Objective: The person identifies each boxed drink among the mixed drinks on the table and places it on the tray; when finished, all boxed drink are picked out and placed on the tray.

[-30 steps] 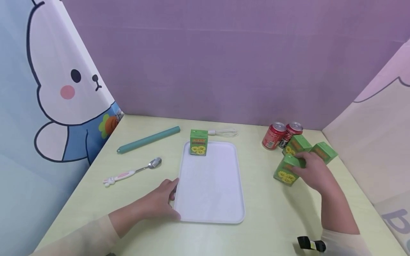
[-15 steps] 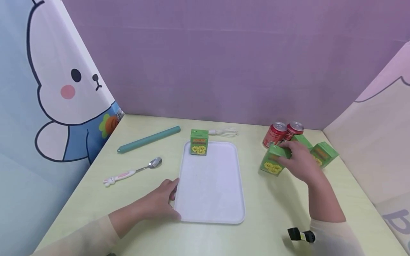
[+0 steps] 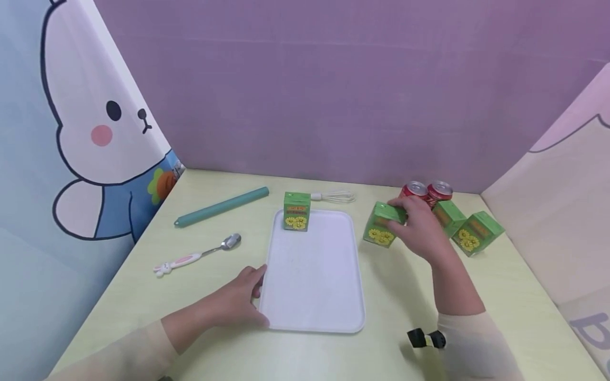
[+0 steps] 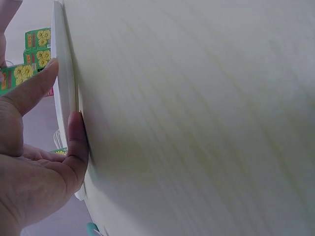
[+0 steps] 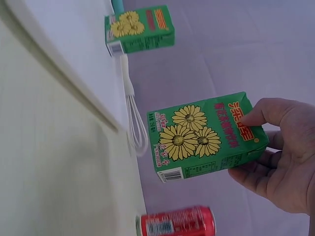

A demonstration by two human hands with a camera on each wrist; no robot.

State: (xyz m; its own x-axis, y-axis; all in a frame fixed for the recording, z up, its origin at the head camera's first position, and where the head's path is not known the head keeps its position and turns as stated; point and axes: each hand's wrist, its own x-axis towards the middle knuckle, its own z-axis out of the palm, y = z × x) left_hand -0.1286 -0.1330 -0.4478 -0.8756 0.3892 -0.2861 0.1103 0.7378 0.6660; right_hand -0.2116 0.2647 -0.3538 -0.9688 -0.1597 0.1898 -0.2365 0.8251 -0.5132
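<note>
My right hand (image 3: 419,225) holds a green drink carton (image 5: 189,135) with yellow flowers by its upper end, thumb on the front and fingers behind. The carton hangs above the table, apart from it and just right of the white tray (image 3: 312,280). My left hand (image 3: 238,299) touches the tray's left edge with thumb and fingers spread along the rim (image 4: 61,88). Another green carton (image 3: 296,211) stands upright at the tray's far left corner. Two more cartons, one nearer (image 3: 478,233) and one behind (image 3: 449,217), stand at the right.
Two red cans (image 3: 439,191) stand at the back right, one partly behind my right hand. A white whisk (image 3: 333,197) lies behind the tray. To the left lie a teal rod (image 3: 221,206) and a spoon (image 3: 197,256) with a rabbit handle.
My right hand has carried the carton leftward, away from the other cartons at the right and towards the tray. My left hand and the tray have stayed where they were.
</note>
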